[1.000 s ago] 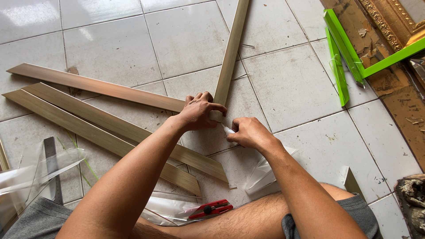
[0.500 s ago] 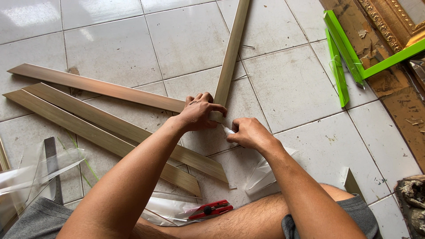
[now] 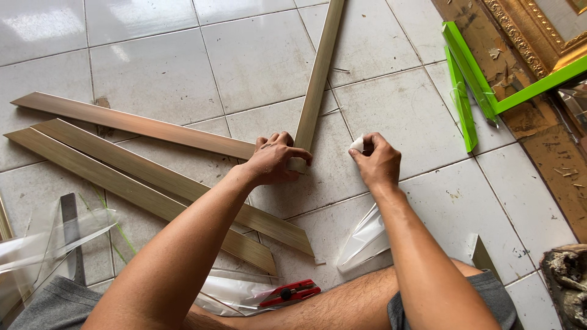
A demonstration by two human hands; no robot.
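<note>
Moulding strip [image 3: 318, 79] lies on the tile floor [image 3: 153, 67]; my left hand [image 3: 275, 160] is clamped on its near end. Right hand [image 3: 378, 162] pinches a small white piece [image 3: 357, 144] just beside. Looks like corner prep; next needs the end held steady.

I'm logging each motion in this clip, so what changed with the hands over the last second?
The right hand drew a little to the right, away from the left hand, and holds a small white piece in its fingertips. The left hand stayed pressed on the near end of the long wooden strip where it meets the other strip. The strips and the red cutter lie unmoved.
</note>
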